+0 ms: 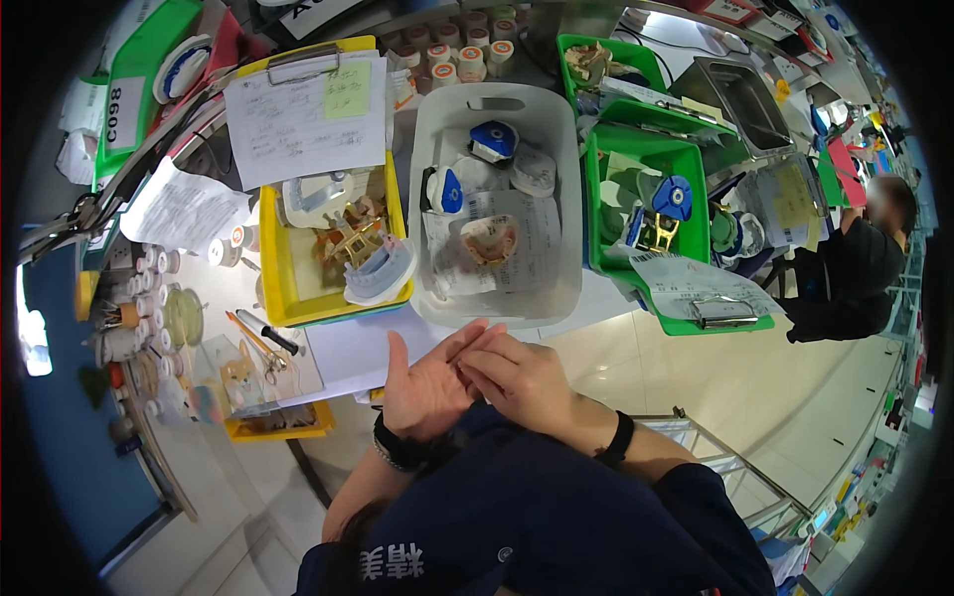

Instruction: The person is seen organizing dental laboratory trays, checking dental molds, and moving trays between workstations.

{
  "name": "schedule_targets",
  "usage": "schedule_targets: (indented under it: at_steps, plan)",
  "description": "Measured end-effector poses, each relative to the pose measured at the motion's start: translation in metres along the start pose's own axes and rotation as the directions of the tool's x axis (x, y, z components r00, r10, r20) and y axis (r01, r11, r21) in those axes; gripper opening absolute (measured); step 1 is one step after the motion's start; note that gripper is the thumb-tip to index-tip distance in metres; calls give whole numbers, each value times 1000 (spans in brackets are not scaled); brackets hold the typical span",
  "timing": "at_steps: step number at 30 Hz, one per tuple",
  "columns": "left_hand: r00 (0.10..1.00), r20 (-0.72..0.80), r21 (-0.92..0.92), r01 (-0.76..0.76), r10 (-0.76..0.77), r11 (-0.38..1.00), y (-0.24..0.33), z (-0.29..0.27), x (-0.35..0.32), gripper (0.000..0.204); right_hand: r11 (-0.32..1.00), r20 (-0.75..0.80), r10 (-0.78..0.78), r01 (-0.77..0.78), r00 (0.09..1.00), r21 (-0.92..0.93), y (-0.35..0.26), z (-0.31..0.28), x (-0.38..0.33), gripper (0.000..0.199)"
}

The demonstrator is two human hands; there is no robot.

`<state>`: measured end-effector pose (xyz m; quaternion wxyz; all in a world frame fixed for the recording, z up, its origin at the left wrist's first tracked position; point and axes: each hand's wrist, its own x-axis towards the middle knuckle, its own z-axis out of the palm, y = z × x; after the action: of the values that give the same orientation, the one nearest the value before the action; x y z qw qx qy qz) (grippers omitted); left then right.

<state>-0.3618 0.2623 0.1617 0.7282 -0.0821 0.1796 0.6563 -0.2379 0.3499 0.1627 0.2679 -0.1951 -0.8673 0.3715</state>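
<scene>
My left hand (422,382) is held palm up with its fingers spread, just in front of the white basket (568,189). My right hand (522,382) lies across it, its fingertips touching the left palm and fingers. Neither hand holds anything that I can see. Inside the white basket lies a dental cast (489,238) on paper sheets, with round blue-and-white cases (494,139) behind it. Both wrists wear dark bands.
A yellow tray (278,288) with a clipboard (303,114) and dental models stands at the left. A green tray (601,214) with a blue case and clipboard stands at the right. Small jars and tools (263,343) line the bench's left. A seated person (860,263) works far right.
</scene>
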Motion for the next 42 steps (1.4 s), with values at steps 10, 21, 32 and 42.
schedule_targets:
  at_steps: [10,21,32,42]
  plan:
    - [999,5,1,-36,36,999,0,-1,1,87,996,-45,8,-11,999,-86,6,-6,-1,17]
    - [998,-1,35,-69,70,997,3,-2,-4,85,999,-50,31,-32,998,-24,3,-3,0,17]
    - [997,27,60,-77,76,995,4,-1,-10,89,995,-19,100,-100,995,-25,0,2,-4,20]
    - [997,44,61,-61,58,996,6,-3,-14,90,994,-21,89,-90,996,-67,-3,4,-2,13]
